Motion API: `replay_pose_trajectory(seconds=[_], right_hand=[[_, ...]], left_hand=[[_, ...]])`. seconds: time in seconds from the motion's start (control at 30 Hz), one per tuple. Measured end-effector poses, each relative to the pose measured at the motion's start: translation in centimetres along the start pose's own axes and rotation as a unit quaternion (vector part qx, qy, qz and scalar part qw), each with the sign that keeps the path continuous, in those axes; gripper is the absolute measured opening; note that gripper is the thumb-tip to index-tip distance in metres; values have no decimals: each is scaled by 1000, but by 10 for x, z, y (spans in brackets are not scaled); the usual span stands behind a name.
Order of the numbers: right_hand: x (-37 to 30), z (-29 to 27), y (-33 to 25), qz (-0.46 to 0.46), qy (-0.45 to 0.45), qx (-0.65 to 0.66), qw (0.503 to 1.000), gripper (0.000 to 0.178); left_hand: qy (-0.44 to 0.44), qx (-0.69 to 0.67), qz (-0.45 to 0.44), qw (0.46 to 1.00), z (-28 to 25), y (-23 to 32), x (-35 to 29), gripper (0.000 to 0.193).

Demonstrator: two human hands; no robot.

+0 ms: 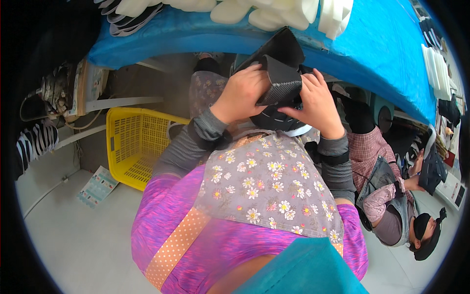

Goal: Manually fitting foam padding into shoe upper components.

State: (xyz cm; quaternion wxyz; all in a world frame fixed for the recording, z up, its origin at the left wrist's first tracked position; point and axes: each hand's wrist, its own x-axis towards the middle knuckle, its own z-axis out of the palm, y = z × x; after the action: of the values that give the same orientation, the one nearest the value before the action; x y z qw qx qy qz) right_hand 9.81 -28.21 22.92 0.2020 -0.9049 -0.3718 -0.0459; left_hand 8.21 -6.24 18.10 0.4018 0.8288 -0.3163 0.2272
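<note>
In front of my lap, below the table's near edge, I hold a black fabric shoe upper (pixel 283 81) with a ribbed, textured panel. My left hand (pixel 243 93) is closed on its left side, fingers curled over the edge and thumb beneath. On the other side my right hand (pixel 317 103) grips it between thumb and fingers. Directly under my hands, over my lap, is more black material with white stitch marks and a pale edge (pixel 298 131); whether it belongs to the same piece I cannot tell.
A blue-covered table (pixel 377 59) stretches across the front, bearing white foam shoe-shaped pieces (pixel 284 12) and black pieces with pale edges (pixel 134 22). On the left stands a yellow plastic basket (pixel 132 147), near a printed sheet (pixel 98 186) on the floor. A co-worker (pixel 391 210) sits at right, handling a black piece.
</note>
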Motion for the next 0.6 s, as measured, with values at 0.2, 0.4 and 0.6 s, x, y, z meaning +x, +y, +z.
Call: replay_pose_trajectory(seconds=[0.2,0.4,0.6], right_hand=[[2,8,-2,-1,44,38,998,39],[12,12,5,62,0,108,992,26],[11,25,15,12,98,122,988,25]], left_hand=[[-27,3,-31,999,-4,-1,-8,36],[-38,14,-157,987,2,0,-6,33],[12,-16,-166,986,13,-9,-6,20]])
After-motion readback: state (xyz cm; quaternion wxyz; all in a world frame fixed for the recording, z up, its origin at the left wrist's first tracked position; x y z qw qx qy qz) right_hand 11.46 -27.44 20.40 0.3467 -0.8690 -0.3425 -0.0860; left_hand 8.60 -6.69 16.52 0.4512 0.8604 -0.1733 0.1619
